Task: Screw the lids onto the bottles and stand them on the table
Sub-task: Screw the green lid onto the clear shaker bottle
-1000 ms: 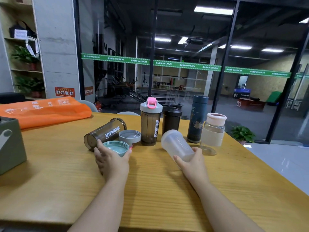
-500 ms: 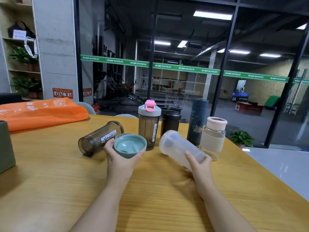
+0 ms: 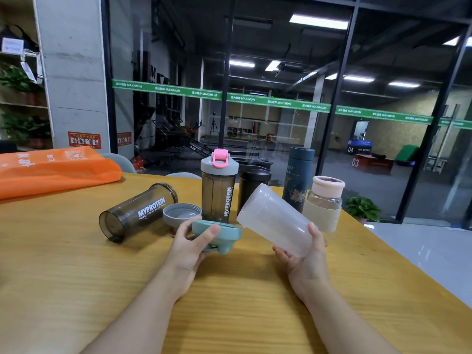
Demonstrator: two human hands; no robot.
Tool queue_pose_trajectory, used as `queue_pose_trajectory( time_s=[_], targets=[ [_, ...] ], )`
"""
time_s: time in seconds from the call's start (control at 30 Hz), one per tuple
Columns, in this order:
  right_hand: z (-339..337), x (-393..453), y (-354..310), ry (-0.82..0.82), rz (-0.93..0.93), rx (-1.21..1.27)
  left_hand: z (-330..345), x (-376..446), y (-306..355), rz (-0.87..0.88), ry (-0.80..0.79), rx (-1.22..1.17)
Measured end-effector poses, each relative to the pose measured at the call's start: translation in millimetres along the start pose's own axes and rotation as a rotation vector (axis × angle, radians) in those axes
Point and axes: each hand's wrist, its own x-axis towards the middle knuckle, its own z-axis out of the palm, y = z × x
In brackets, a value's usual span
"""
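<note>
My right hand (image 3: 304,264) grips a clear frosted bottle (image 3: 275,219) by its base, tilted with the open mouth pointing up and to the left. My left hand (image 3: 190,245) holds a teal lid (image 3: 219,232) just left of that mouth, a small gap between them. A smoky MYPROTEIN bottle (image 3: 139,212) lies on its side without a lid on the wooden table (image 3: 76,264). A grey lid (image 3: 181,214) rests upside down beside it.
Behind my hands stand a lidded MYPROTEIN shaker with a pink cap (image 3: 219,185), a black bottle (image 3: 252,190), a tall dark blue flask (image 3: 297,178) and a glass bottle with a pink lid (image 3: 324,203). An orange bag (image 3: 56,168) lies far left.
Both hands rose off the table. The left one picked up the teal lid and turned it edge-on toward the bottle; the right one lifted and tilted the clear bottle.
</note>
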Motion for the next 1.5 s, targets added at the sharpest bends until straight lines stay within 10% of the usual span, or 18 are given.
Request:
queue_pose_trajectory(
  time_s=[0.47, 1.5],
  targets=[
    [-0.7, 12.7, 8.0, -0.234, 0.070, -0.265, 5.2, 13.9, 1.1, -0.202, -0.192, -0.225],
    [-10.7, 16.3, -14.7, -0.489, 0.051, -0.546, 2.2, 10.3, 8.3, -0.043, -0.193, 0.160]
  ],
)
